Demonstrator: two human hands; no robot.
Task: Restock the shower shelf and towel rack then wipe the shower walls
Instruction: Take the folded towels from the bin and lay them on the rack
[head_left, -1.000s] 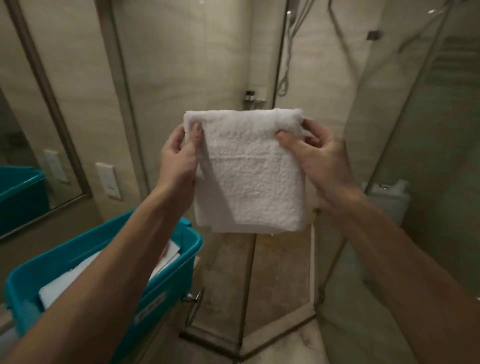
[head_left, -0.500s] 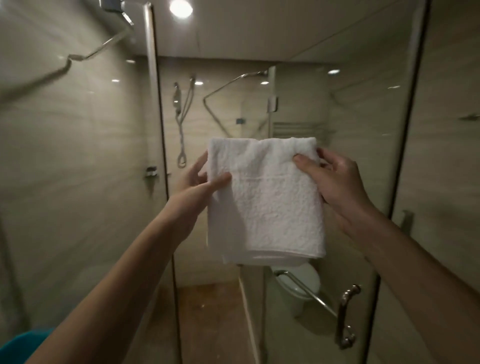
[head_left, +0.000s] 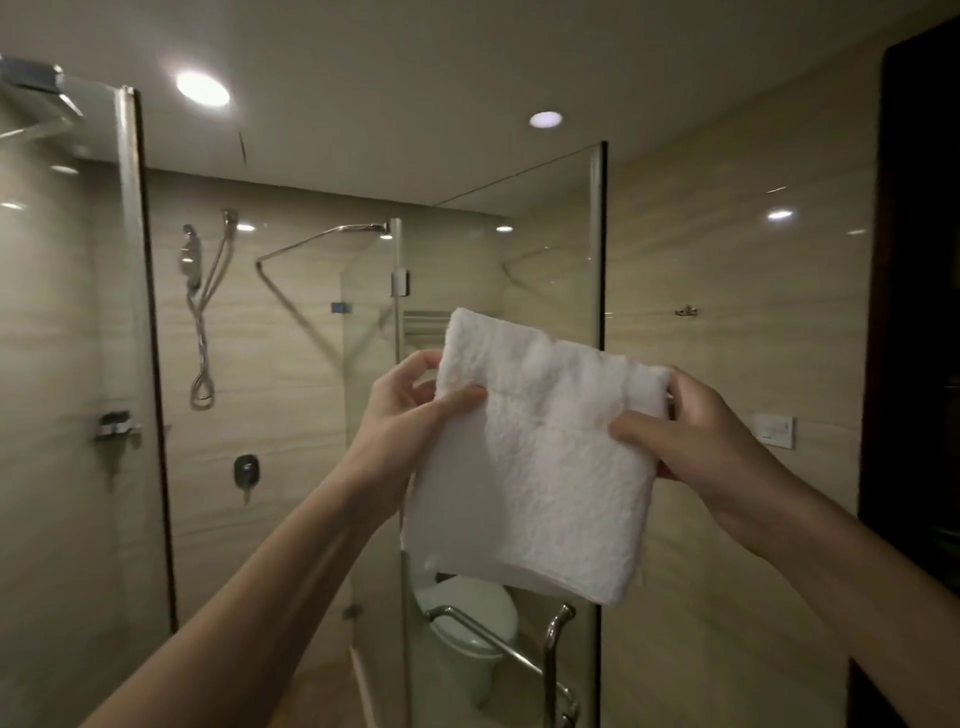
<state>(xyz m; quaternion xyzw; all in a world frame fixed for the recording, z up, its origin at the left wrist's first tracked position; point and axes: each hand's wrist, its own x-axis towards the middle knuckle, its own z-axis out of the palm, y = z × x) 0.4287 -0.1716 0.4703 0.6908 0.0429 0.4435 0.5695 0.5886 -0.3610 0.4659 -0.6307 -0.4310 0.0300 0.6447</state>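
Both hands are on the white towel (head_left: 540, 483). The left hand (head_left: 410, 410) pinches the top left corner, thumb across the front and fingers curled behind. The right hand (head_left: 696, 431) grips the top right edge the same way, thumb in front, fingers tucked behind the fold. The towel's folded into a thick rectangle and hangs from the two grips, tilted a bit so the left corner sits higher than the right. It's up in the air touching nothing but the hands, right in front of the glass shower screen (head_left: 519, 234).

Everything else, going off that screen:

- **Behind the glass:** the bars of a towel rack (head_left: 423, 325) show by the towel's top left corner, and the white toilet (head_left: 478, 603) sits lower down.
- **On the screen:** a chrome handle (head_left: 553, 649) near the bottom.
- **Left of the screen:** a handheld shower head (head_left: 189, 260) hangs on the tiled wall with its hose looped below, and the round mixer valve (head_left: 245, 470) is under that. A small metal shelf (head_left: 117, 423) sits further left — too dark to tell what's on it.
- **Above the screen:** ceiling lights (head_left: 202, 88), switched on.
- **Right of the screen:** a white wall plate (head_left: 774, 430) and a small hook (head_left: 685, 310).
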